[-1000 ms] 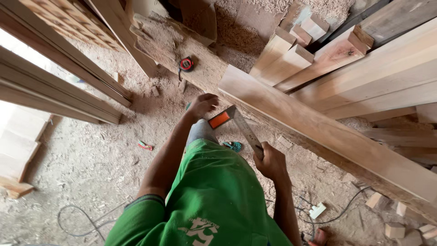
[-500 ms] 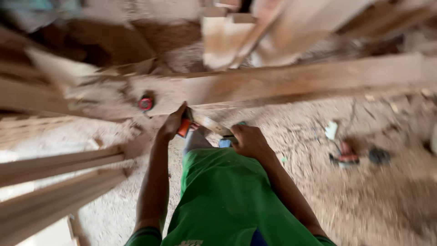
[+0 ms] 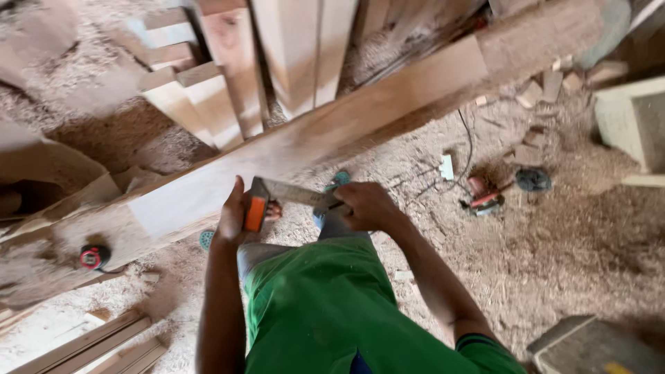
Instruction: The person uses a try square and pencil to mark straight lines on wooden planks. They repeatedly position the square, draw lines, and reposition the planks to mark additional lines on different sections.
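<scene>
A long wooden plank (image 3: 332,131) runs diagonally across the middle of the head view, above a sawdust floor. My left hand (image 3: 234,211) grips the orange handle of a try square (image 3: 280,197) set against the plank's near edge. My right hand (image 3: 366,204) is closed on the far end of the square's metal blade; whether it also holds a pencil I cannot tell. My green shirt and grey shorts fill the lower middle.
Stacked boards (image 3: 228,76) lean at the top behind the plank. A red tape measure (image 3: 92,257) lies on wood at the left. A red power tool (image 3: 483,196) with a cable and wood offcuts (image 3: 547,86) lie at the right. Thin slats (image 3: 90,346) sit bottom left.
The view has swung round, so the plank now slopes up to the right. Both hands stay on the try square at the plank's edge.
</scene>
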